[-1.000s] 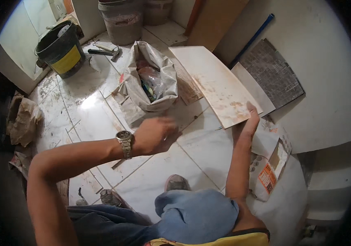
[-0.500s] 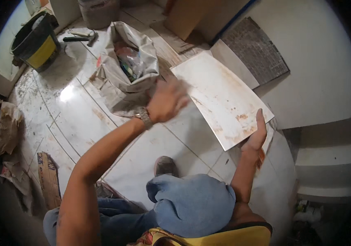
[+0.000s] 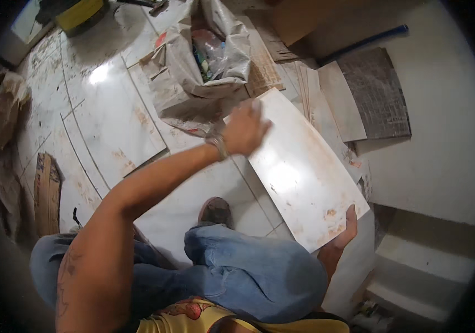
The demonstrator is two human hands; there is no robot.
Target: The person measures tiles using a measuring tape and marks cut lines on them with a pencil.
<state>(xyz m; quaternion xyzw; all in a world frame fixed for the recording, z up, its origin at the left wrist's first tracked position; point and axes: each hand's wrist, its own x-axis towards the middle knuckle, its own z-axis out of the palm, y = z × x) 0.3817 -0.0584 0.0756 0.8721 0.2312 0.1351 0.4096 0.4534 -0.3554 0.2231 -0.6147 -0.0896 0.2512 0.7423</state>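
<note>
A white rectangular tile [image 3: 304,172] with brown smears and a glare spot is held tilted over my knee. My right hand [image 3: 345,230] grips its near right corner, thumb on the upper face and the other fingers hidden underneath. My left hand [image 3: 244,129], with a metal watch [image 3: 217,143] at the wrist, lies over the tile's far left edge. Its fingers are loosely apart and slightly blurred, with nothing seen in them. Just beyond that hand stands an open, dusty whitish sack [image 3: 179,72] with plastic wrappers inside.
Dirty white floor tiles [image 3: 110,105] spread to the left. A black bucket with a yellow patch [image 3: 79,14] stands far left. Cardboard strip [image 3: 47,194] and crumpled brown paper [image 3: 5,108] lie at the left. A dark patterned tile [image 3: 373,91] leans by the right wall; white steps [image 3: 426,255] are lower right.
The view has shifted, so the sack and bucket sit higher. My left hand has moved from beside the tile onto its far left edge. The tile lies closer to my knee.
</note>
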